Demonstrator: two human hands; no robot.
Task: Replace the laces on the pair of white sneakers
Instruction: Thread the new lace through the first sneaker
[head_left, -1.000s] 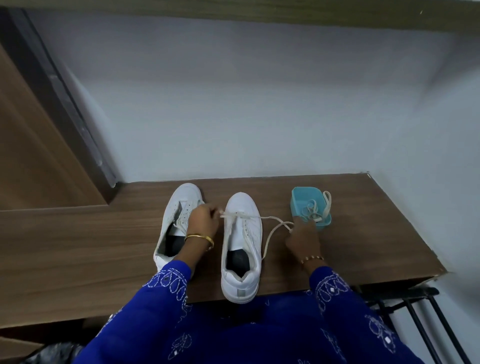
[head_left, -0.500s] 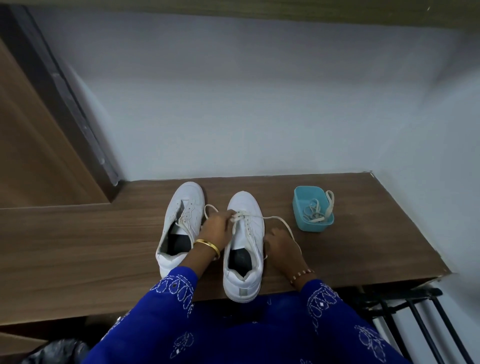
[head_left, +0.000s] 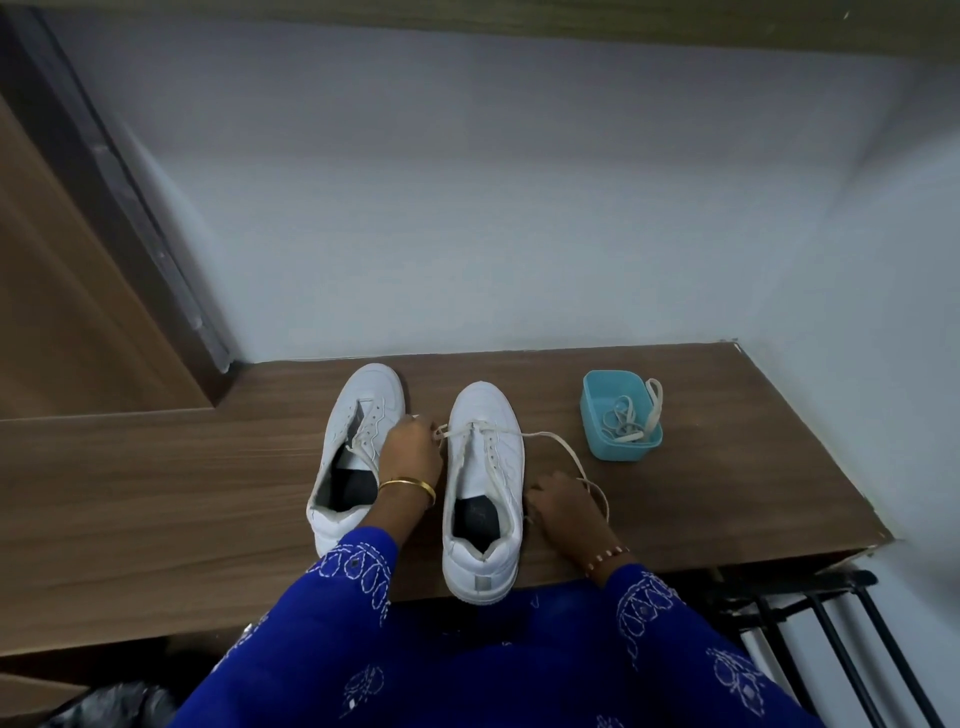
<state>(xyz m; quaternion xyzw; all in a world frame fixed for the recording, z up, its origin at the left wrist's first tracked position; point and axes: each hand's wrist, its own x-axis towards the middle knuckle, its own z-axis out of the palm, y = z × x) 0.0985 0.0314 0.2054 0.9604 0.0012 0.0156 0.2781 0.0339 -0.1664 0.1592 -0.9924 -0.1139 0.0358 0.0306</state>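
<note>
Change since earlier frame: right hand (head_left: 563, 506) has drawn back from beside the blue tub to the table just right of the right sneaker's heel; left hand (head_left: 410, 449) sits between the two shoes as before.
Table (head_left: 156, 478): brown wood-grain top, set against a pale wall.
Left sneaker (head_left: 358, 441): white, toe pointing away, lace only partly threaded, tongue area open.
Left hand: fingers curled at the left end of the lace (head_left: 550, 441), pinching it just beside the right sneaker's upper eyelets; gold bangle (head_left: 408, 486) on the wrist.
Right sneaker (head_left: 485, 478): white, toe pointing away, heel overhanging the near table edge; lace crosses its front eyelets.
Lace: cream, runs rightward off the shoe in a loop across the table to the right hand.
Right hand: knuckles up, resting on the table against the shoe's side, fingers curled; lace passes along its right edge, grip cannot be told; beaded bracelet (head_left: 608, 558) on the wrist.
Blue tub (head_left: 597, 441): far right, well apart from the shoes, holding a spare lace (head_left: 626, 423) with one loop draped over its rim.
Sleeves (head_left: 353, 577): blue with white embroidery.
</note>
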